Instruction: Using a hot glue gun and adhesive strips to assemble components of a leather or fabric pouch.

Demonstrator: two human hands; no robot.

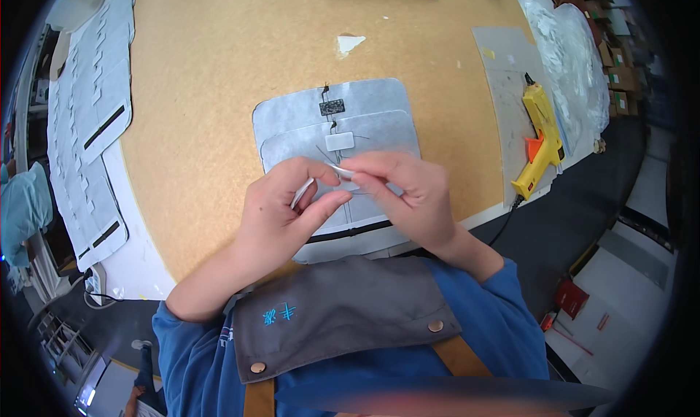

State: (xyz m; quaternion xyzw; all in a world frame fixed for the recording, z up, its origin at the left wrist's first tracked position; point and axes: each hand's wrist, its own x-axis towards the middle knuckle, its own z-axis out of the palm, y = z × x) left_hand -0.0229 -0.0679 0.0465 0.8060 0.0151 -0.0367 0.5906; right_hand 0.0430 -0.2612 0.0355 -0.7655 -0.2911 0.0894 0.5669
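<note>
Both hands pinch a small white piece (337, 170): left hand (281, 213), right hand (408, 198), over grey felt (292, 118) near the table's (204, 67) front edge; placing it likely needs careful alignment.

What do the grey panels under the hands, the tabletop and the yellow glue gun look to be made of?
Grey panels: probably felt or a similar non-woven fabric, matte and mottled, with soft rounded corners. Tabletop: seemingly cork or fine particle board, tan, speckled and dull. Glue gun: moulded plastic, smooth yellow with an orange trigger. The left hand and right hand pinch something small and pale; its material cannot be told.
</note>
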